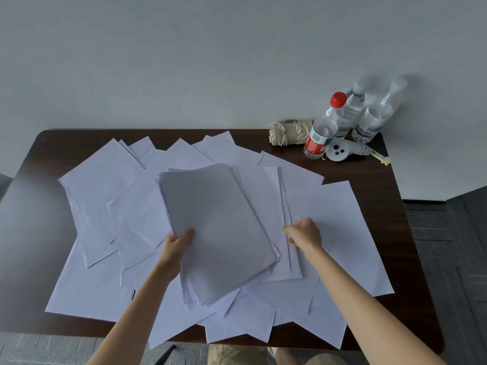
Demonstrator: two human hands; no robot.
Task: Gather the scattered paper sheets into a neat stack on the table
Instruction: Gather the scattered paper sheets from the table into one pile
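Left hand (177, 245) grips a stack (218, 230); right hand (305, 233) pinches a loose sheet (288, 248) on the table (395, 219).

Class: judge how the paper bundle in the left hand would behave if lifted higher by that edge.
The paper bundle will probably sag, since the left hand grips only one edge. Its sheets look apt to slip apart: their edges are already fanned. It seems light, as one hand holds it.

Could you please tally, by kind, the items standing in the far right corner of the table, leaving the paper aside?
Water bottles: 3
Rolled beige cloth: 1
White controller: 1
Yellow pen-like item: 1
Total: 6
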